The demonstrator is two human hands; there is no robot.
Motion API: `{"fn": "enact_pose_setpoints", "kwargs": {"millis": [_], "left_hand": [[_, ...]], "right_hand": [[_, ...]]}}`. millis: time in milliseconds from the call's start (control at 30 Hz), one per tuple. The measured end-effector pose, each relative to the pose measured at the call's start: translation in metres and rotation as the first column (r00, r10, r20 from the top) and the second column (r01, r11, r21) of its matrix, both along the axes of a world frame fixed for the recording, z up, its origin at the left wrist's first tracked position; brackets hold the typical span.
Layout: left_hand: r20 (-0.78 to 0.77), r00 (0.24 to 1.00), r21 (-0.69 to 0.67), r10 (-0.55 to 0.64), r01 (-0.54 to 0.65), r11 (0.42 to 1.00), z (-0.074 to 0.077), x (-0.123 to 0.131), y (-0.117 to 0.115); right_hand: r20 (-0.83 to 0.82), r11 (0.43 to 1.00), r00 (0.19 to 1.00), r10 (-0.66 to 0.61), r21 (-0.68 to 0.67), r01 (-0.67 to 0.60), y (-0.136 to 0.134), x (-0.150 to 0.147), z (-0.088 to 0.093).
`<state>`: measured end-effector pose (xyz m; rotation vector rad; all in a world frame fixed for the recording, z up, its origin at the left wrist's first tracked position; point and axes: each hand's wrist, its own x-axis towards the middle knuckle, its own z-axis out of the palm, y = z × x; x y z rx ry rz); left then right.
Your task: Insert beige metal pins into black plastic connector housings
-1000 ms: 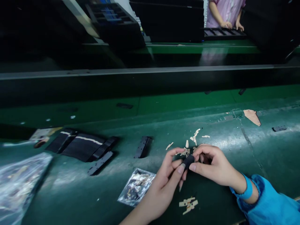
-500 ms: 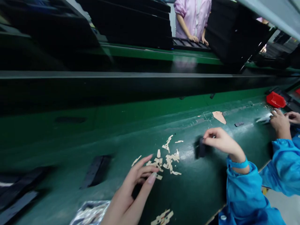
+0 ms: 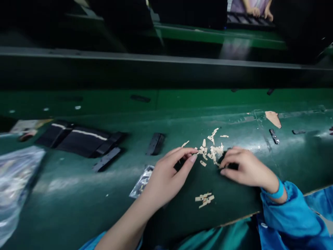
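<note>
Small flat cream-coloured pieces [image 3: 214,151] lie in a loose pile on the green table [image 3: 182,215]. My left hand [image 3: 171,170] reaches the pile's left edge, thumb and forefinger brought together by the cream pieces; whatever sits between the tips is too small to make out. On the pile's right side, my right hand [image 3: 244,166] is curled with thumb and fingertips close together. Its grip is in shadow and I cannot make out what it holds. A smaller group of cream pieces [image 3: 204,199] lies nearer me. Right of the pile is a dark oblong part [image 3: 274,136].
Left of my hands are a dark block [image 3: 155,143], a small clear bag [image 3: 142,182], long black parts [image 3: 80,140] and a large plastic bag [image 3: 19,187]. A tan scrap [image 3: 273,118] lies farther right. Across the bench, a person's hands [image 3: 256,12] rest on a black tray.
The view has swung left. My right hand has let go of the dark oblong part, which now lies on the table, and moved to the cream pile. My left thumb and forefinger have closed together.
</note>
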<state>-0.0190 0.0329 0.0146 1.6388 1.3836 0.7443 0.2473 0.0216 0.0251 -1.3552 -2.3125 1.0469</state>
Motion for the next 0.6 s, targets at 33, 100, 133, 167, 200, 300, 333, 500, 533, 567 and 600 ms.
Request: {"fn": "enact_pose_setpoints", "kwargs": {"millis": [33, 100, 133, 167, 200, 300, 333, 500, 533, 567, 600], "left_hand": [[-0.019, 1.000, 0.008, -0.022, 0.022, 1.000, 0.001, 0.000, 0.001], [-0.056, 0.995, -0.003, -0.080, 0.080, 0.997, 0.004, -0.001, 0.001], [-0.074, 0.989, -0.019, -0.131, 0.130, 0.991, 0.005, -0.001, 0.001], [-0.094, 0.975, -0.042, -0.203, 0.200, 0.979, 0.006, -0.001, 0.001], [-0.112, 0.949, -0.069, -0.296, 0.289, 0.955, 0.008, -0.001, 0.000], [-0.156, 0.817, -0.136, -0.555, 0.539, 0.831, 0.009, 0.001, -0.004], [-0.166, 0.784, -0.138, -0.597, 0.581, 0.802, 0.008, 0.002, -0.006], [-0.167, 0.750, -0.088, -0.640, 0.635, 0.767, 0.004, 0.004, -0.011], [-0.162, 0.747, -0.090, -0.644, 0.639, 0.764, 0.004, 0.004, -0.011], [-0.158, 0.747, -0.098, -0.646, 0.639, 0.763, 0.004, 0.003, -0.011], [-0.156, 0.748, -0.113, -0.646, 0.636, 0.763, 0.005, 0.002, -0.010]], "right_hand": [[0.035, 0.995, 0.995, 0.096, -0.024, -0.095, -0.007, -0.013, 0.000], [0.110, 0.979, 0.973, 0.202, -0.031, -0.200, -0.019, -0.030, -0.001], [0.137, 0.973, 0.963, 0.231, -0.028, -0.229, -0.023, -0.034, -0.002], [0.152, 0.968, 0.956, 0.249, -0.026, -0.248, -0.026, -0.036, -0.002], [0.158, 0.965, 0.953, 0.260, -0.026, -0.259, -0.028, -0.037, -0.003], [0.149, 0.967, 0.956, 0.254, -0.033, -0.252, -0.027, -0.035, -0.004], [0.145, 0.970, 0.959, 0.243, -0.035, -0.240, -0.026, -0.034, -0.004], [0.129, 0.982, 0.973, 0.189, -0.052, -0.184, -0.023, -0.031, -0.005], [0.119, 0.984, 0.977, 0.178, -0.050, -0.173, -0.023, -0.029, -0.005], [0.103, 0.986, 0.981, 0.162, -0.050, -0.158, -0.022, -0.026, -0.004], [0.081, 0.989, 0.987, 0.142, -0.055, -0.138, -0.021, -0.023, -0.003]]}}
